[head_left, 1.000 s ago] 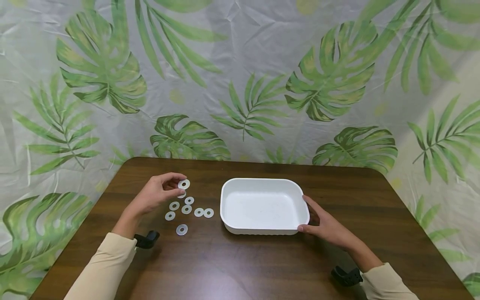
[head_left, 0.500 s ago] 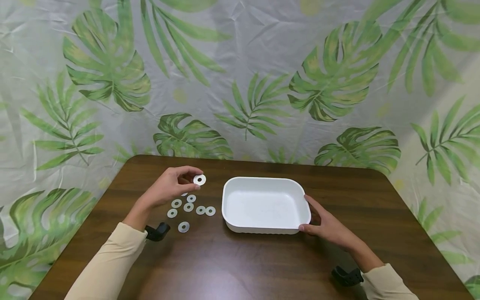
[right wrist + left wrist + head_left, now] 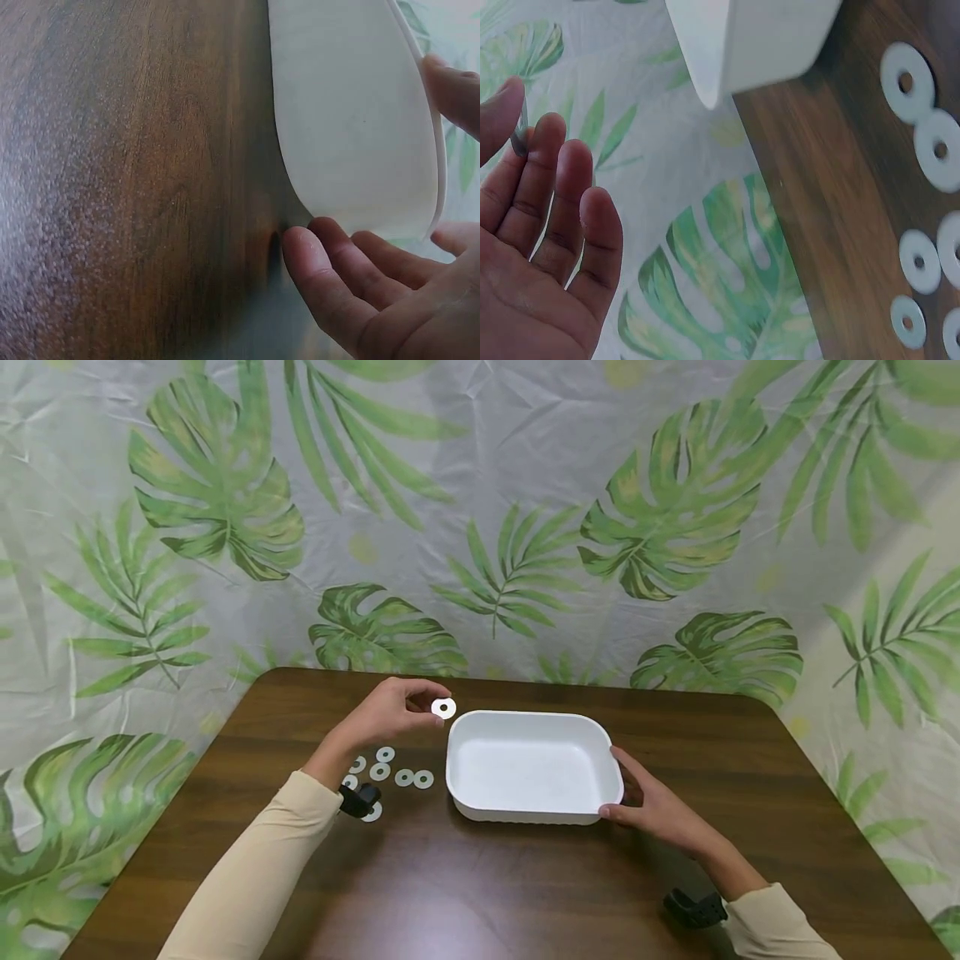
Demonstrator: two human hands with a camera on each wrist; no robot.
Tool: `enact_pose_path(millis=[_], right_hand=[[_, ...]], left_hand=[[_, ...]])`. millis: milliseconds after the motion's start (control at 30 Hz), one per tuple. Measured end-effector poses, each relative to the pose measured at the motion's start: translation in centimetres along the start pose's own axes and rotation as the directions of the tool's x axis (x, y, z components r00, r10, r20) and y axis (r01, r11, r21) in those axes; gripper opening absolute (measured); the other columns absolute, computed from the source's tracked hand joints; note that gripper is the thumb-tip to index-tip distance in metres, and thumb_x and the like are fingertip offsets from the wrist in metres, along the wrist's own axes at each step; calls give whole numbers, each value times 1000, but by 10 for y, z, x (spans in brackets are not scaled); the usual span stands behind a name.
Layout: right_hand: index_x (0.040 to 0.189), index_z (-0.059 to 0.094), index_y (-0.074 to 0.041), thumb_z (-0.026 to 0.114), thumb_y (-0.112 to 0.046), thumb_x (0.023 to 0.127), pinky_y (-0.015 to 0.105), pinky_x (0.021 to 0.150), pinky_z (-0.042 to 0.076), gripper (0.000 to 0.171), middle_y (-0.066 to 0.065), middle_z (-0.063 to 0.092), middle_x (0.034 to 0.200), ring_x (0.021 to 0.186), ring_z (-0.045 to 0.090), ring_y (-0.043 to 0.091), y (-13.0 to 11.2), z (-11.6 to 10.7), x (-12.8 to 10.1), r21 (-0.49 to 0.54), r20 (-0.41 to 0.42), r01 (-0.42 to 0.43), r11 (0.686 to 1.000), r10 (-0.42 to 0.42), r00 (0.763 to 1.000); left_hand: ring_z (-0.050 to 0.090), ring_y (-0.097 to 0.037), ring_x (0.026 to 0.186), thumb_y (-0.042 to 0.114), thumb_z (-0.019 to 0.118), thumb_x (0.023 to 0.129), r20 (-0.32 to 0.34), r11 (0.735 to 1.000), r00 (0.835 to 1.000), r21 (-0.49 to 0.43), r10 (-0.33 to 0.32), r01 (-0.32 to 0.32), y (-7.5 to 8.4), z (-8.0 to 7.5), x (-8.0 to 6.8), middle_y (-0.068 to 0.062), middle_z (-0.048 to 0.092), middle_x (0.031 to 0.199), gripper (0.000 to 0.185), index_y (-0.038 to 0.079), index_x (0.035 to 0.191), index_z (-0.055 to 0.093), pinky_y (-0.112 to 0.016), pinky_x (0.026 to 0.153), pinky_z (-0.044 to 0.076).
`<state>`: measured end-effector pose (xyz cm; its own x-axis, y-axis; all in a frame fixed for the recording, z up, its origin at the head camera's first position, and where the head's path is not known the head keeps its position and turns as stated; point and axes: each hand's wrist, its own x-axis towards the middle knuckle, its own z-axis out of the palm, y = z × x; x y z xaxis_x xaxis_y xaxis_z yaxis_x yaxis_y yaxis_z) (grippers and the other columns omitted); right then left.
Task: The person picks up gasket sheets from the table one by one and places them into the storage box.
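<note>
1 white washer (image 3: 443, 715) is pinched between the thumb and fingertips of the left hand (image 3: 386, 708) in the head view. The white tray (image 3: 525, 817) stands just right of that hand; at its other end, the right hand (image 3: 658, 806) grips it with thumb and fingers. Closer to the person than the left hand, 7 loose washers (image 3: 380, 778) show on the desk (image 3: 480, 877), some partly covered by the forearm and wristband (image 3: 363, 799).

From the left wrist, the held washer appears edge-on, with 6 loose ones well to the hand's right.

From the right wrist, fingertips meet the tray's outer wall just ahead of the palm.
</note>
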<state>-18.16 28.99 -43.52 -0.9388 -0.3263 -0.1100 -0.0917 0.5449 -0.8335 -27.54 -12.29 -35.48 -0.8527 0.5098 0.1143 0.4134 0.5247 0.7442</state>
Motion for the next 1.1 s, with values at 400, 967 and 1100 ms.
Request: enact_pose_path(millis=[400,967,1100], right_hand=[[160,5,-10,73,-24,91,35,84,58,97,31,22,159,135,43,55,0,5,3,3,-9,21,1000,-21,1000],[160,6,-11,74,-25,89,32,76,59,99,33,25,157,129,50,54,1,6,6,24,-12,-13,1000,13,1000],[160,5,-12,74,-24,90,32,77,59,99,33,23,158,131,47,55,0,5,6,36,-6,-13,999,13,1000]], left_hand=[[60,-13,87,15,75,88,76,1000,997,-10,27,-27,10,35,23,-7,70,95,36,9,123,69,-25,73,48],[63,-13,91,14,76,86,82,991,996,-129,39,-28,20,75,45,-8,73,106,38,9,123,69,-22,74,49],[64,-14,94,14,76,87,81,985,996,-169,47,-33,24,82,49,-9,72,113,38,8,124,69,-21,75,49]])
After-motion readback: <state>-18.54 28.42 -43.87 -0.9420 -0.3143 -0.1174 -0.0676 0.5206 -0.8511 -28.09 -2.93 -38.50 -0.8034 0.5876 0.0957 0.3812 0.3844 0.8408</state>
